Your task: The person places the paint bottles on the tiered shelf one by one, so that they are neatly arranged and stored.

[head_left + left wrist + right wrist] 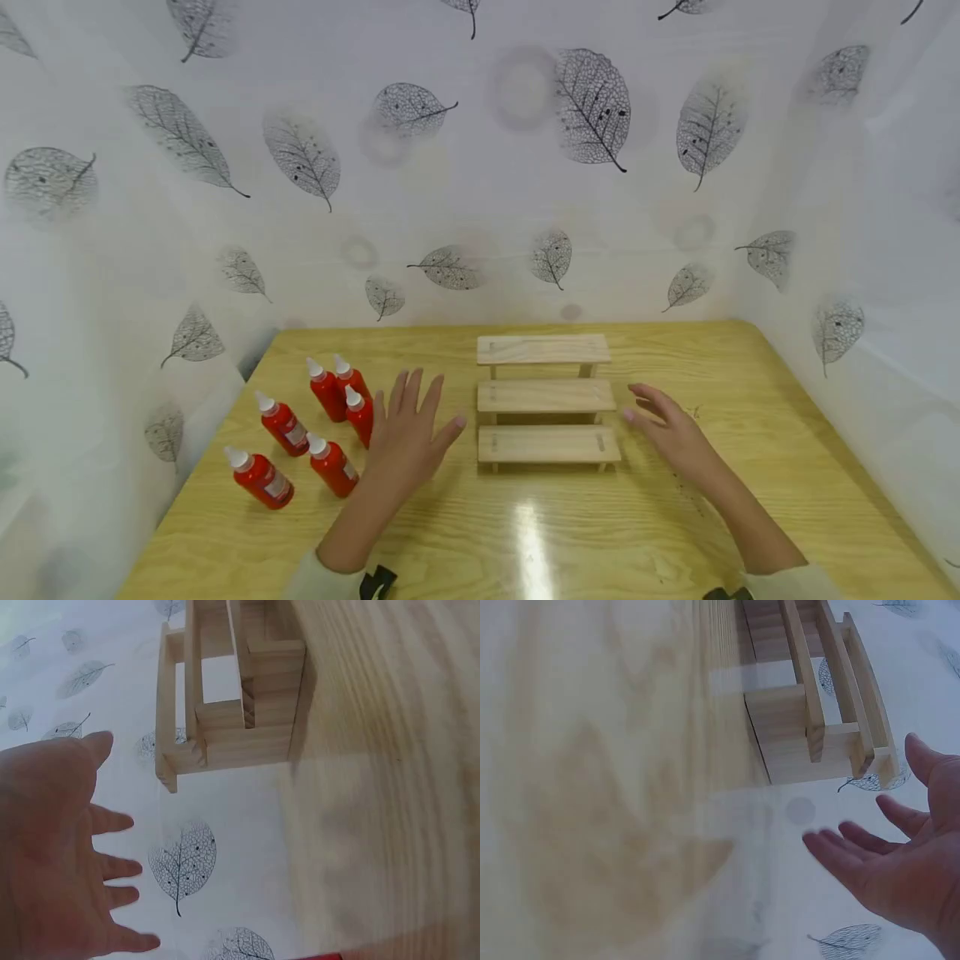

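A three-tier wooden step rack (546, 397) stands on the table between my two hands. My left hand (408, 437) is spread over the table on the rack's left side, palm toward it and nothing in its grasp. On the right side my right hand (675, 433) hovers with relaxed, slightly bent fingers, also holding nothing. Both wrist views show a gap between the hand and the rack (225, 712). Left of my left hand stand several red squeeze bottles with white nozzle caps, the closest a red bottle (359, 415) partly hidden behind the fingers.
More red bottles stand farther left, one red bottle (262, 479) near the table's left side. The light wooden table (540, 533) is bordered at the back and both sides by a white leaf-print curtain (480, 183).
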Motion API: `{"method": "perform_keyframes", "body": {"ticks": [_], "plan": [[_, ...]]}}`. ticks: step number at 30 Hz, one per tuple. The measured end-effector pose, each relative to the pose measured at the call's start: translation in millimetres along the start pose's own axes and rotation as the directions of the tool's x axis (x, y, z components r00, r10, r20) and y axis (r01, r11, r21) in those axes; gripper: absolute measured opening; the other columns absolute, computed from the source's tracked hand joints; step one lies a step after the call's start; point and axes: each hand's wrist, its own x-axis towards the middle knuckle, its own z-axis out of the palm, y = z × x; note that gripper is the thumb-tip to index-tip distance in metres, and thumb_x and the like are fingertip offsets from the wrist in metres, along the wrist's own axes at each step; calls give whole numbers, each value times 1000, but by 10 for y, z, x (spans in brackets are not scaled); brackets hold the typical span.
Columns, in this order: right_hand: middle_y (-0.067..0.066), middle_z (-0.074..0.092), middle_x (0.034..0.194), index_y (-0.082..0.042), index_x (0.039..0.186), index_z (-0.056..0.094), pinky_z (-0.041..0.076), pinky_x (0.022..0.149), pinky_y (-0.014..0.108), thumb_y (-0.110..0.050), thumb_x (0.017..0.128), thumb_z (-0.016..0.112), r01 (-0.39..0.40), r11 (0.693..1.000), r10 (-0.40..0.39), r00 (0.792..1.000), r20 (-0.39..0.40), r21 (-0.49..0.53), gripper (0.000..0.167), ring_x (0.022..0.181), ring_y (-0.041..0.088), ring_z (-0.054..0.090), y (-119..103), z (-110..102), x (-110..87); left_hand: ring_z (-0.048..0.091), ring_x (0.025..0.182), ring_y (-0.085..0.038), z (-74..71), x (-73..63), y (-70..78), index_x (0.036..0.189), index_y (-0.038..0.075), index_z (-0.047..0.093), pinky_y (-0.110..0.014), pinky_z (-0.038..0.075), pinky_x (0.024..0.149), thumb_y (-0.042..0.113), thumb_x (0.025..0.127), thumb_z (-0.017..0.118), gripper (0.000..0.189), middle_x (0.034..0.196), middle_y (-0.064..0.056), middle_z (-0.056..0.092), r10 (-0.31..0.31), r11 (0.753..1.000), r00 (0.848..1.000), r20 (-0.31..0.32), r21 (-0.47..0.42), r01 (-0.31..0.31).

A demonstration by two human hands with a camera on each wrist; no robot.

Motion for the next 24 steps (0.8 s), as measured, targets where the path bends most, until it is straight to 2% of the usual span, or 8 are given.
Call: {"method": "perform_keyframes", "body": {"ticks": [5,8,10,13,15,20,22,24], "plan": [[17,45,154,-9,151,41,49,107,50,-42,102,58,-121,976,108,991,81,182,61,138,37,48,86,42,-101,26,151,-39,-79,-253,-64,153,13,42,-66,28,117,49,101,56,66,161,-16,34,44,998,997,-55,-36,-47],[17,48,151,-9,149,44,50,106,45,-39,100,62,-183,956,154,979,136,228,60,130,31,56,112,52,-121,39,144,-34,-112,-403,-100,150,15,48,-60,41,112,42,99,62,59,155,-10,44,31,995,990,-138,-87,-43],[19,49,149,-7,148,45,52,102,39,-35,100,64,-189,952,151,974,169,240,60,125,26,59,125,60,-120,48,137,-31,-125,-498,-130,146,16,52,-56,49,104,36,98,67,54,151,-8,49,34,992,975,-220,-109,-59],[22,52,144,-2,146,47,54,95,31,-29,98,66,-170,952,122,974,192,256,57,115,18,63,143,85,-112,55,129,-27,-137,-629,-194,141,16,57,-49,57,94,25,94,73,51,147,-6,53,49,987,934,-354,-127,-100],[24,53,140,1,144,48,56,92,29,-25,99,66,-144,955,91,975,204,260,56,112,14,63,153,104,-106,57,123,-26,-147,-698,-247,138,14,60,-41,58,90,18,90,76,51,145,-7,54,51,984,897,-439,-131,-120],[24,52,131,8,145,43,59,91,33,-20,100,63,-126,941,49,969,242,314,56,106,14,64,161,157,-85,53,125,-31,-175,-843,-405,131,7,63,-8,35,106,1,83,78,51,142,-14,55,-54,979,815,-577,-193,-71],[23,51,127,11,145,40,59,91,34,-17,101,62,-125,936,41,968,249,330,57,104,16,64,161,173,-74,49,129,-34,-182,-897,-463,131,4,63,-9,28,113,-1,83,78,50,142,-16,54,-130,972,794,-594,-235,-16],[21,49,124,11,146,39,59,91,35,-16,101,62,-130,932,44,967,252,338,58,104,17,63,161,188,-63,47,130,-37,-188,-939,-515,132,3,61,-26,36,116,-2,84,77,51,143,-18,52,-199,960,777,-597,-280,31]]}}
